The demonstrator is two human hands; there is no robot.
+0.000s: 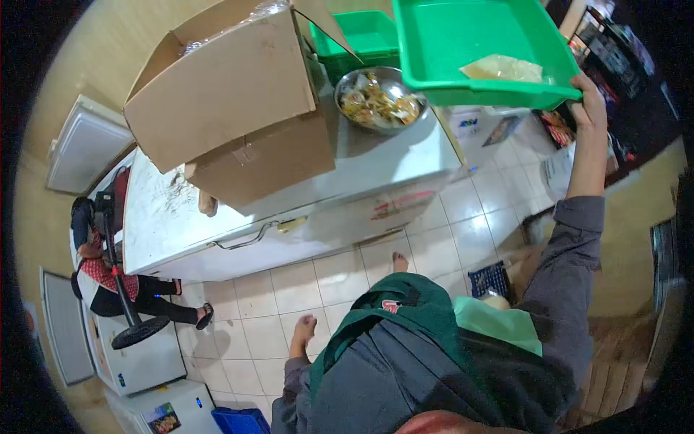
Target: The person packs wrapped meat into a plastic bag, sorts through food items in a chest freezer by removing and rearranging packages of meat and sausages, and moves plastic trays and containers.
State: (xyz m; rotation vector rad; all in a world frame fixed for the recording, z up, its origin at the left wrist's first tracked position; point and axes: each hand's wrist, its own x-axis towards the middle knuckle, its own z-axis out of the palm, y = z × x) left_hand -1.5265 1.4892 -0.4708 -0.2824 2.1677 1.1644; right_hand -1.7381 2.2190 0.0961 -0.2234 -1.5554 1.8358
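Green tray is up at top right of my head view, out past the end of the white chest freezer nearest the right hand. Right hand is closed on its near right corner, gripping the rim. Can't tell if the far side is resting on anything. One clear bag of pale yellow stuff lies in the tray, along the near wall.

Left hand hangs low over the floor, fingers curled. Nothing visible in it, but I can't tell how far it's closed.

Just left of the tray: metal bowl on the freezer lid, holding mixed orange and green bits, looks like food in plastic. Behind the bowl, a second green container. Further left, an open cardboard box with clear plastic inside, above another cardboard box on the lid.

Farther out: tiled floor below the freezer, another person at far left near a black stand, blue bin at the bottom edge.
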